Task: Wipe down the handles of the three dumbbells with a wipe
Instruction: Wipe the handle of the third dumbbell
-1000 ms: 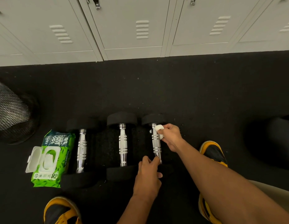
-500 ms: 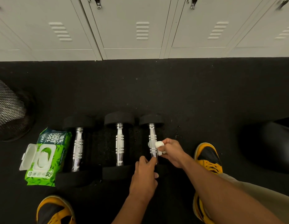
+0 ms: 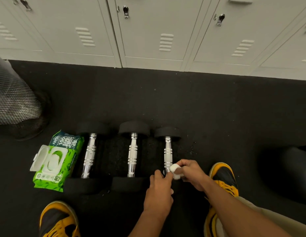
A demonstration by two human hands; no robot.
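Black rubber floor [image 3: 191, 103]; grey lockers [image 3: 152, 31] along far edge. Three dumbbells [image 3: 132, 154] in a row. Wipes pack [image 3: 58, 159], lid open. Right hand [image 3: 191, 173] pinches wipe [image 3: 175, 171] on rightmost handle's near end; left hand [image 3: 160, 192] fingers grip that end.

Open black floor [image 3: 166, 100] between lockers [image 3: 154, 31] and dumbbell row. Wide gaps between three dumbbell handles. Wipes pack [image 3: 58, 159] touching left dumbbell [image 3: 89, 154]. Mesh bin [image 3: 15, 100] far left. Shoes [image 3: 224, 178] flank near side; dark object [image 3: 289, 170] right.
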